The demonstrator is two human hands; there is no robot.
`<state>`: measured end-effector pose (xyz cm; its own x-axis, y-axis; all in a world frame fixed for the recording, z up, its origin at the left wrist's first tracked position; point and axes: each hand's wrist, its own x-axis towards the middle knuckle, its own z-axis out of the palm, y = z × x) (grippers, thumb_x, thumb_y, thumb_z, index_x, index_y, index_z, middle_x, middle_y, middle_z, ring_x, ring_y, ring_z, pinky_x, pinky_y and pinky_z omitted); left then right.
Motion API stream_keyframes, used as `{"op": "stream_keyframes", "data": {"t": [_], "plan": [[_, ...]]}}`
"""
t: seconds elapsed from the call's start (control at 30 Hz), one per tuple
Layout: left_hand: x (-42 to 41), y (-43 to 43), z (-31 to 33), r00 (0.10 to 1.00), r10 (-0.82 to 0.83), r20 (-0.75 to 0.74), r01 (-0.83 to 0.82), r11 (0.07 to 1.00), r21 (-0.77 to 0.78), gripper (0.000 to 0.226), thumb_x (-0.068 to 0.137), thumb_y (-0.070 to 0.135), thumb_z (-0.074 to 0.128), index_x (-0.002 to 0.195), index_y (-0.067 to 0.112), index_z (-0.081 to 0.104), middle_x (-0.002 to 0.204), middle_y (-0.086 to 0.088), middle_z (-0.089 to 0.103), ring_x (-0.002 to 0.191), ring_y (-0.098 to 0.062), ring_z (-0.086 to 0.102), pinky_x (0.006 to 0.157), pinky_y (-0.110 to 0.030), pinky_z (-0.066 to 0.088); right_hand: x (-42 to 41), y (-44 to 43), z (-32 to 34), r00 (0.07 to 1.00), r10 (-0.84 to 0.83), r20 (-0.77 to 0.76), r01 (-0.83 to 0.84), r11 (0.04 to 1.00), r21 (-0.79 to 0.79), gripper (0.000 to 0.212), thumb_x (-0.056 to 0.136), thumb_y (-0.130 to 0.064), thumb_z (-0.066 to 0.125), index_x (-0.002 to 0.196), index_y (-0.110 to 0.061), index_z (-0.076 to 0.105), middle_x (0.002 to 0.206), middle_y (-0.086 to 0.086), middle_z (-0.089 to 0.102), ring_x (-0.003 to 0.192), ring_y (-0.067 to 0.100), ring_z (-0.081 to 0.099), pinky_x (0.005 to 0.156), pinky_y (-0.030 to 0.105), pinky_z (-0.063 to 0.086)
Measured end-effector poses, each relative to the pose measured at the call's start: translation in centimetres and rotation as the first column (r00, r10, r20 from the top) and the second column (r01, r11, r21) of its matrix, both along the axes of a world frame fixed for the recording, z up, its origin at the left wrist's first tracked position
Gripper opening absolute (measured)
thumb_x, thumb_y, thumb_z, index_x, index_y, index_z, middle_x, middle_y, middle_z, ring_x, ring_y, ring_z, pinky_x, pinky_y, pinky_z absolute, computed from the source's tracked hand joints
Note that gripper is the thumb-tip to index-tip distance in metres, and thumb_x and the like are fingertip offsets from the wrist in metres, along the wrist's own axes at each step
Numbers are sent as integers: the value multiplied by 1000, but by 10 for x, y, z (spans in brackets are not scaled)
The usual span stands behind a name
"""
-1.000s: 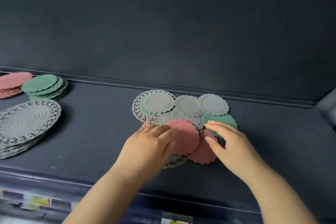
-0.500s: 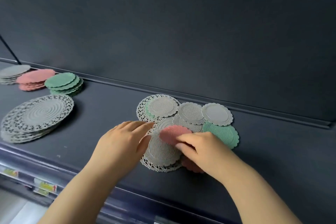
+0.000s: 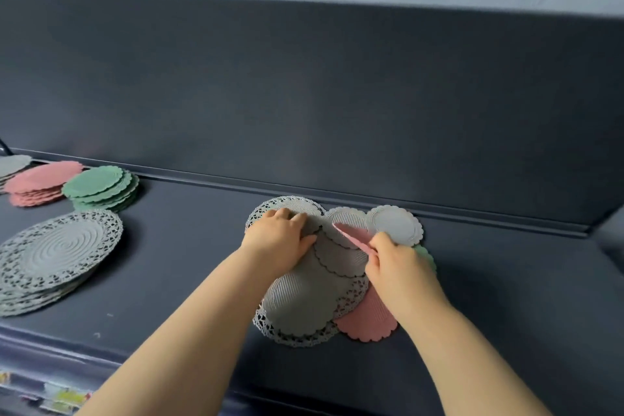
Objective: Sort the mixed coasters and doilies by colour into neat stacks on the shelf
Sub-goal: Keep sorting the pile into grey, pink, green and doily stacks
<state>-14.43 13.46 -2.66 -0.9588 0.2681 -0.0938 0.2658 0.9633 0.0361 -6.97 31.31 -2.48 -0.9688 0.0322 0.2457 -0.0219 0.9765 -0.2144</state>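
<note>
A pink coaster (image 3: 353, 236) is held pinched and tipped up by the right hand (image 3: 401, 267) over the mixed pile (image 3: 304, 300) on the shelf (image 3: 189, 257), where the left hand (image 3: 278, 236) is laid with fingers bent, its grip unclear, and carrying across to the pink stack (image 3: 40, 181) is judged to be called for next.

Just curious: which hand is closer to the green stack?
Left. The left hand lies right of the green stack, on the mixed pile; the right hand is farther right.

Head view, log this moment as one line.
right hand: pinches pink coaster, tilted above mixed pile | left hand: rests on pile | pink stack: far left on shelf
</note>
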Motion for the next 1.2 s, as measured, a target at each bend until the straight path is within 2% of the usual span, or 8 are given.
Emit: {"op": "stream_keyframes", "data": {"t": [0.13, 0.27, 0.43, 0.57, 0.7, 0.83, 0.93, 1.2], "plan": [[-10, 0, 11, 999, -32, -8, 31, 990, -139, 42, 99, 48, 34, 123, 17, 48, 117, -5, 57, 108, -27, 53, 77, -33, 43, -4, 3, 0, 999, -46, 18, 46, 999, -26, 12, 86, -12, 51, 81, -13, 40, 48, -3, 35, 39, 9, 23, 37, 22, 12], [-8, -2, 17, 997, -67, -44, 62, 991, -116, 23, 92, 7, 36, 113, 9, 47, 86, -6, 55, 71, -28, 49, 57, -32, 38, -4, 8, 2, 998, -32, 60, 40, 990, -135, 16, 89, -14, 42, 77, -16, 30, 52, -4, 32, 44, 8, 28, 39, 25, 20], [3, -10, 18, 995, -82, -53, 82, 997, 12, 59, 81, -5, 37, 133, 22, 45, 120, 0, 60, 100, -25, 59, 73, -32, 50, -2, 9, 9, 996, 36, 82, -18, 977, -211, 18, 92, -13, 41, 78, -23, 34, 52, -4, 37, 44, 11, 32, 42, 27, 23], [30, -22, 28, 966, -52, -255, 118, 960, 254, 75, 81, -14, 40, 142, 29, 40, 146, 12, 40, 134, -11, 37, 103, -26, 35, 2, 14, 18, 998, 26, 50, -11, 962, -274, 17, 93, -14, 40, 82, -23, 49, 56, -4, 43, 48, 13, 41, 43, 25, 26], [56, -52, 30, 869, -47, -492, 259, 891, 373, 75, 61, -28, 59, 120, 17, 65, 121, -2, 64, 113, -25, 60, 88, -35, 48, 3, -12, 36, 997, 72, -36, -80, 933, -352, 26, 93, -14, 44, 76, -33, 47, 56, -8, 41, 47, 9, 38, 44, 20, 28], [71, -107, 33, 805, -23, -592, 336, 842, 423, 60, 72, -17, 53, 117, 23, 62, 116, 2, 65, 113, -20, 57, 91, -32, 48, 9, -70, 42, 989, 121, -83, -144, 903, -405, 19, 93, -16, 46, 85, -33, 51, 52, -9, 42, 44, 6, 41, 42, 16, 30], [73, -164, 26, 787, 19, -617, 322, 840, 436, 45, 75, -10, 51, 112, 10, 68, 114, -2, 66, 112, -22, 57, 94, -29, 45, 8, -127, 40, 988, 141, -63, -154, 899, -411, 26, 93, -17, 45, 112, -29, 58, 59, -11, 49, 51, 3, 45, 47, 14, 32], [77, -353, 14, 786, 106, -609, 221, 872, 437, 34, 82, 2, 51, 109, 8, 71, 113, -2, 67, 110, -21, 59, 94, -28, 45, 6, -306, 29, 979, 175, -107, -205, 835, -510, 30, 91, -13, 45, 109, -33, 60, 53, -5, 50, 50, 10, 44, 47, 19, 32]]}}
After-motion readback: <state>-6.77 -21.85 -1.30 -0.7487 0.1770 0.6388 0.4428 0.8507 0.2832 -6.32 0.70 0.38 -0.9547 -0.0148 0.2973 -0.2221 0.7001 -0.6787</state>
